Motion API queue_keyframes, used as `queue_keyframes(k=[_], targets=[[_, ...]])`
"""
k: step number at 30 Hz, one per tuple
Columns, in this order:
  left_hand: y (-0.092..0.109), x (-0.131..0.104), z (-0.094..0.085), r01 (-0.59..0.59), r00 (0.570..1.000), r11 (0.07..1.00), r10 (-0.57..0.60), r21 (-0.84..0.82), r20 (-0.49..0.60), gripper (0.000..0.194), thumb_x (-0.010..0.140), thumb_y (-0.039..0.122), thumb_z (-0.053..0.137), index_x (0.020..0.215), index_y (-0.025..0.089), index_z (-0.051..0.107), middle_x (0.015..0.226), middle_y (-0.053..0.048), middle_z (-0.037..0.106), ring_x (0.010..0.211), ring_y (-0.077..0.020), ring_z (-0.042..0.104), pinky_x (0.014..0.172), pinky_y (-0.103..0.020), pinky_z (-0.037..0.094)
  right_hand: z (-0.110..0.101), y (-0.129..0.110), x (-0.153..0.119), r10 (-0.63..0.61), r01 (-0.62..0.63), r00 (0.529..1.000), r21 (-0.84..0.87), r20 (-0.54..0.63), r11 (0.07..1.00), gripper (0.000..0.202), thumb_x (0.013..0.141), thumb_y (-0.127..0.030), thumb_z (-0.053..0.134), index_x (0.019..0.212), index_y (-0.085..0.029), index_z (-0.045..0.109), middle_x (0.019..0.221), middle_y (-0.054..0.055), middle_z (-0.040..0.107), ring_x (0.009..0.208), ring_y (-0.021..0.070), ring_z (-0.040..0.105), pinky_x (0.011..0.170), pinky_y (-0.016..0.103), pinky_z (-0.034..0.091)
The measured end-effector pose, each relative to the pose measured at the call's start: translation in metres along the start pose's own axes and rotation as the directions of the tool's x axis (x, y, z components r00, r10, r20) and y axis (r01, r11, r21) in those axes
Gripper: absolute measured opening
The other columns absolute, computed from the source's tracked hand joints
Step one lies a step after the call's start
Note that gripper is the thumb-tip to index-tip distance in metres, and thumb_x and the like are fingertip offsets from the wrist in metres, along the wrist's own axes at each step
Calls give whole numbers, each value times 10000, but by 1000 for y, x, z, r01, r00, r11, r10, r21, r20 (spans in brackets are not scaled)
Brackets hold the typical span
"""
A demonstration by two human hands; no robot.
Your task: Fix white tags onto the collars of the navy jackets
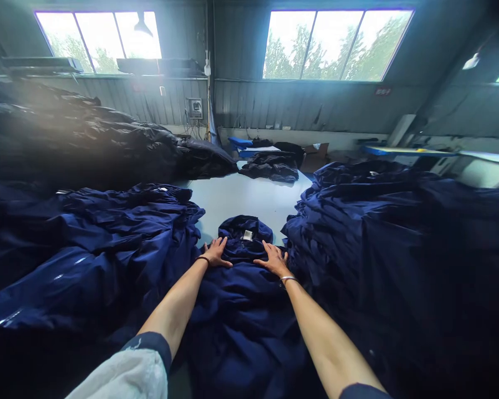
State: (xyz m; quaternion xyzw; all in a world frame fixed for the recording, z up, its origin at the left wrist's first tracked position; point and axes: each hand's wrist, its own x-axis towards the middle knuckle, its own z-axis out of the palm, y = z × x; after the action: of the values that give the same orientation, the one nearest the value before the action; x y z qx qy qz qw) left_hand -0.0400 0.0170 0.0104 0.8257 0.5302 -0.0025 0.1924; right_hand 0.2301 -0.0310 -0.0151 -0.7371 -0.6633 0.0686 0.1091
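Note:
A navy blue hooded jacket (243, 310) lies spread in front of me, its hood (228, 227) pointing away. Inside the neck a small white label (247, 235) shows. My left hand (216, 254) rests on the jacket's left shoulder, fingers stretched out and thumb pointing inward. On the right shoulder lies my right hand (273, 259), also flat with its fingers spread. Both palms press on the fabric without gripping it. The lower end of the jacket runs toward me between my forearms.
Tall piles of navy garments stand on the left (149, 233) and right (349, 221). Behind the left one is a heap of black garments (108, 133). A white table top (241, 197) shows beyond the hood, with folded black clothing (270, 165) at its far end.

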Motion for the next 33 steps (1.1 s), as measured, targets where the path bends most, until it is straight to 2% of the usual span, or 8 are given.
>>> queue_keyframes(k=[6,10,13,17,21,24,28,33], targets=[[9,15,-2,11,989,999,-4,49,-149,1107,666,610,730,1553,242,181,1496,-184,379,1401,-383,313,1160,-577,153,4,4,6,28,-33,993,-38,-119,999,764,844,-538,589,1521,-350,290,1263,89,561,1197,306,459,1029,471,274],[16,16,-1,26,983,994,-6,108,-182,844,727,620,684,1437,247,421,1338,-146,538,1274,-346,449,1092,-479,311,5,3,5,36,-42,988,-37,-153,998,544,868,-424,589,1395,-311,518,1124,85,627,1086,269,510,962,400,306],[20,13,2,45,976,995,-24,90,-217,594,787,602,638,1280,280,564,1239,-108,597,1211,-314,494,1028,-423,378,7,3,2,28,-30,979,-9,-200,999,355,865,-383,595,1198,-288,672,1081,77,637,1048,254,525,940,385,318],[25,7,5,78,968,997,-69,28,-241,439,805,514,658,1167,269,627,1216,-112,597,1211,-324,489,1012,-435,389,9,5,0,7,4,961,40,-278,999,303,812,-338,646,1096,-255,710,1129,82,606,1054,253,515,957,382,327],[32,1,5,77,948,997,-75,-7,-311,558,776,398,703,1305,314,548,1446,-86,445,1353,-343,350,1117,-490,277,10,5,-4,-34,60,947,72,-318,996,422,811,-288,590,1229,-299,650,1213,68,572,1109,263,487,1023,424,304],[39,-2,7,-42,951,999,48,26,-305,696,797,243,648,1422,429,405,1564,24,327,1449,-311,204,1180,-545,111,8,2,-9,-105,137,938,73,-329,988,586,793,-207,533,1356,-370,546,1364,29,510,1237,276,411,1096,480,225],[46,-3,15,-161,940,987,152,-4,-304,657,804,65,512,1329,461,512,1461,85,484,1425,-232,273,1191,-541,31,3,-5,-17,-185,209,923,35,-337,977,724,714,-65,477,1349,-407,543,1459,-24,458,1324,259,344,1152,514,91],[50,-9,20,-258,892,966,240,5,-384,431,783,94,545,1078,366,701,1210,18,648,1290,-227,423,1202,-502,-47,1,-8,-19,-242,274,905,45,-349,961,442,754,-164,518,1114,-344,701,1371,-16,560,1285,259,403,1171,507,29]])
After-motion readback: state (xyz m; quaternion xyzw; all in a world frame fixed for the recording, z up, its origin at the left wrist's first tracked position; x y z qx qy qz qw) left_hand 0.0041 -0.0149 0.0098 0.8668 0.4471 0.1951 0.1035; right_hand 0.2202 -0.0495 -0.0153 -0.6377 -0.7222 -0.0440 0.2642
